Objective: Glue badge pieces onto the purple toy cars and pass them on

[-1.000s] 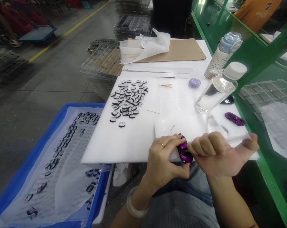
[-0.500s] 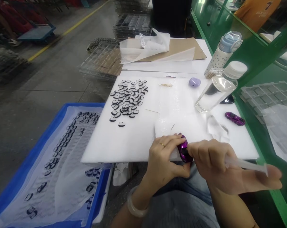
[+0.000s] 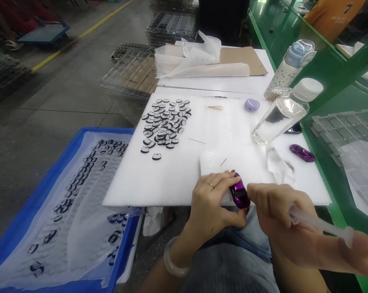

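Observation:
A glossy purple toy car (image 3: 240,193) is gripped between the fingers and thumb of my left hand (image 3: 207,203), at the table's front edge. Just to its right, my right hand (image 3: 278,207) is closed around a syringe, whose translucent plunger (image 3: 321,224) sticks out toward the thumb. The thumb lies along the plunger's end. My fingers hide the syringe's barrel and tip. A second purple toy car (image 3: 302,153) rests by the right edge of the table. Many small black-rimmed parts (image 3: 164,124) lie scattered on the white foam sheet (image 3: 159,183) at left.
A clear bottle (image 3: 281,114), a dotted flask (image 3: 289,69) and a lilac case (image 3: 251,104) stand along the right. Crumpled tissue (image 3: 278,167) lies before the bottle. Left of the table is a blue tray (image 3: 75,148) with rows of dark parts. Toothpicks (image 3: 216,108) lie farther back.
My right hand has shifted slightly right and away from the car, its thumb and the plunger end moving rightward and down. My left hand still holds the car. The view has shifted a little.

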A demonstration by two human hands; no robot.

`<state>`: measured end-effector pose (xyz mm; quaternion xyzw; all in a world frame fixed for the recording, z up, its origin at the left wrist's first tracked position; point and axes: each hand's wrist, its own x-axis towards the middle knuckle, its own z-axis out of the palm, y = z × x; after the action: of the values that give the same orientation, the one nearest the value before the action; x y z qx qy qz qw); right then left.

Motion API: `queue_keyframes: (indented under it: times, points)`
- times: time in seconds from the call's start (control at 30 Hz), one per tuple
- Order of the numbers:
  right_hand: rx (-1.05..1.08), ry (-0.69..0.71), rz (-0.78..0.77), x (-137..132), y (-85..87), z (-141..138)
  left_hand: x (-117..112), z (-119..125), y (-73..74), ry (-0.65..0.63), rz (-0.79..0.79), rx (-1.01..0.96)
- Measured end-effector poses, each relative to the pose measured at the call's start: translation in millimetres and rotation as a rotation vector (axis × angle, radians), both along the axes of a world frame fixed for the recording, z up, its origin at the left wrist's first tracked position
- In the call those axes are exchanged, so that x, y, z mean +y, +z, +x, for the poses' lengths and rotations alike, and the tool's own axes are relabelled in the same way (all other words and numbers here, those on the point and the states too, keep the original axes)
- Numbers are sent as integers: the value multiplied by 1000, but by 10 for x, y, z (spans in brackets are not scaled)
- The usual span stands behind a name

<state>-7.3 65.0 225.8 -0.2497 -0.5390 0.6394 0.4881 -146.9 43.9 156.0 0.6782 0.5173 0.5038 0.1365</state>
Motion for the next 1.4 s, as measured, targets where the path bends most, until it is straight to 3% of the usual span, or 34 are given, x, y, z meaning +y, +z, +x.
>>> queue_keyframes:
  times: [0.1, 0.23, 0.4, 0.47, 0.53, 0.57, 0.6, 0.7, 0.77, 0.87, 1.0, 1.1, 1.27, 1.4]
  points:
    - [-102, 27, 10, -69, 78, 37, 1, -2, -10, -4, -1, 5]
    - [-94, -119, 95, 130, 52, 3, -4, 6, -28, -1, 28, 19]
    - [-129, -389, 207, 706, -212, -80, -17, 13, -59, 18, 67, 33]
    - [-142, -582, 319, 711, -264, -74, -20, 10, -70, 12, 66, 36]
    - [-142, -797, 535, 582, -254, -61, -18, 5, -76, 0, 66, 39]
    - [-211, -812, 613, 508, -235, -63, -15, 3, -76, -6, 69, 41]
    - [-334, -737, 644, 452, -216, -77, -12, 0, -73, -7, 74, 43]
    - [-781, -273, 508, 459, -198, -185, -2, -8, -54, 12, 80, 55]
    - [-857, -156, 455, 550, -213, -254, 0, -12, -42, 25, 81, 65]
    - [-734, -205, 536, 544, -185, -212, -10, -18, -40, 20, 81, 74]
    - [-542, -361, 585, 196, -69, 107, -20, -18, -52, -1, 57, 61]
    - [-550, -418, 567, -25, -112, 279, -14, -15, -56, 4, 43, 51]
    - [-546, -325, 512, -83, -303, 207, -16, -18, -63, -11, 37, 65]
    - [-384, -469, 584, 52, -251, 104, -24, -19, -70, -5, 37, 64]
